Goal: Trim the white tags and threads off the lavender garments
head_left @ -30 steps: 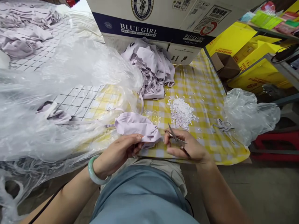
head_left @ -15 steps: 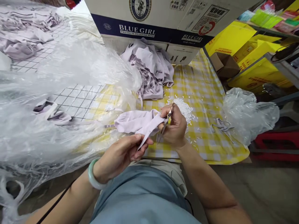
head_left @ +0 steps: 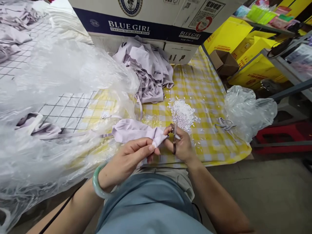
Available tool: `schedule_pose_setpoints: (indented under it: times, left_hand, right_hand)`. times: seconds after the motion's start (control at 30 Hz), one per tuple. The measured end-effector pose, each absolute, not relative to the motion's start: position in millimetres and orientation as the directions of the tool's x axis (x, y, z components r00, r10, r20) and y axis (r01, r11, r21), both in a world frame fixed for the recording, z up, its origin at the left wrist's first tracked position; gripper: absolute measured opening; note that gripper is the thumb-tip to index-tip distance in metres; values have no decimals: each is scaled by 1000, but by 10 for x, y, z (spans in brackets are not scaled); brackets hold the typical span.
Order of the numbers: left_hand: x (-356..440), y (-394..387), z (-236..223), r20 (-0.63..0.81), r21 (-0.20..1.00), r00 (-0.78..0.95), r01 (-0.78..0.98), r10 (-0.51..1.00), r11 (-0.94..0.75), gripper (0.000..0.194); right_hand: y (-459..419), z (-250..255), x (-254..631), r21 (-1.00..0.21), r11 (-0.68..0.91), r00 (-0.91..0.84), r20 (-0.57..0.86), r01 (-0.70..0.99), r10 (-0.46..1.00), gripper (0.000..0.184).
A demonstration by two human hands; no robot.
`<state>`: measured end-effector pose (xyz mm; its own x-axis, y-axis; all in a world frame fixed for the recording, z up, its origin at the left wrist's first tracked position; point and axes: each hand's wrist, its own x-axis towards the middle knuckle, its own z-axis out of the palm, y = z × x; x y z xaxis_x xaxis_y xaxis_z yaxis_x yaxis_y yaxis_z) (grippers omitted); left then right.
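A lilac strappy cloth garment [head_left: 131,130] stretches across the table's front, a thin strap trailing from its left end. My left hand [head_left: 133,154], with a pale green bangle on the wrist, pinches the garment's right part between thumb and fingers. Close beside it, my right hand [head_left: 182,146] holds small metal scissors [head_left: 175,139] upright against the palm. Its thumb and forefinger also grip the tip of the cloth. The scissors' blades are partly hidden by the fingers. Just beyond the right hand lies a heap of small white clippings [head_left: 184,113].
Behind, a heap of lilac garments [head_left: 148,71] rests against a beer carton [head_left: 146,32]. Clear plastic sheeting [head_left: 73,71] covers much of the left side, over a wire grid [head_left: 70,109]. A crumpled plastic bag [head_left: 248,107] hangs at the table's right edge, near shelving.
My left hand has shifted its hold and now pinches the cloth closer to its tip. The scissors have turned more upright in my right hand. The whole view has swung slightly to the right.
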<state>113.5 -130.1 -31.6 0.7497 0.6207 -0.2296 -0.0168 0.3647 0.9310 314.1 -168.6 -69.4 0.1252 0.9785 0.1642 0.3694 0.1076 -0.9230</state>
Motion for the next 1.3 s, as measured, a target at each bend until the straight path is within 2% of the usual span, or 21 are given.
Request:
schedule_pose_setpoints:
  times: [0.07,0.13,0.2,0.27,0.33,0.4,0.47,0.57,0.67,0.77,0.9,1.07,1.3]
  left_hand:
    - [1196,-1291,-264,-85,988,680,-34,728,148,24]
    - [1301,-1284,-236,39,996,597,-92,801,20,23]
    - [1428,-1279,-248,29,984,542,-162,840,70,23]
    - [1547,-1272,-297,-72,955,514,-212,855,208,25]
    - [1635,-1264,-364,-143,940,489,-206,860,273,26]
    - [1694,-1259,-428,-135,961,482,-148,866,232,27]
    - [1743,-1262,-477,-104,982,509,-84,854,170,28]
    - [1839,-1284,-525,-63,993,570,-48,819,110,28]
    - [1946,-1313,-564,43,999,608,-29,793,-32,27]
    - [2013,-1328,-608,112,988,636,13,763,-156,27]
    - [2033,-1326,-662,139,969,672,59,728,-240,28]
    - [2044,-1316,-696,162,954,687,74,709,-291,26]
    - [2052,-1312,-704,158,946,705,91,691,-310,27]
  right_hand:
    - [-1708,-776,3025,-931,60,283,170,360,944,15]
    - [-1750,-886,2840,-955,22,345,128,295,930,17]
    - [-1807,-985,2650,-982,5,341,71,190,937,19]
    - [-1867,-1034,2554,-994,-16,296,16,106,955,23]
    - [-1927,-1011,2617,-994,-57,239,-33,94,970,26]
    - [-1988,-926,2818,-986,-73,201,-42,153,979,27]
    - [-2043,-815,3069,-953,-57,207,6,297,978,29]
    - [-2093,-672,3346,-823,-57,201,71,566,977,35]
    - [-2101,-608,3447,-705,-81,165,52,704,985,40]
    - [-2103,-611,3470,-649,-88,126,13,756,992,43]
    - [-2121,-636,3499,-645,-86,115,4,760,993,47]
    - [-2127,-648,3541,-654,-95,156,37,751,987,52]
    - [-2118,-659,3569,-644,-100,153,26,758,988,50]
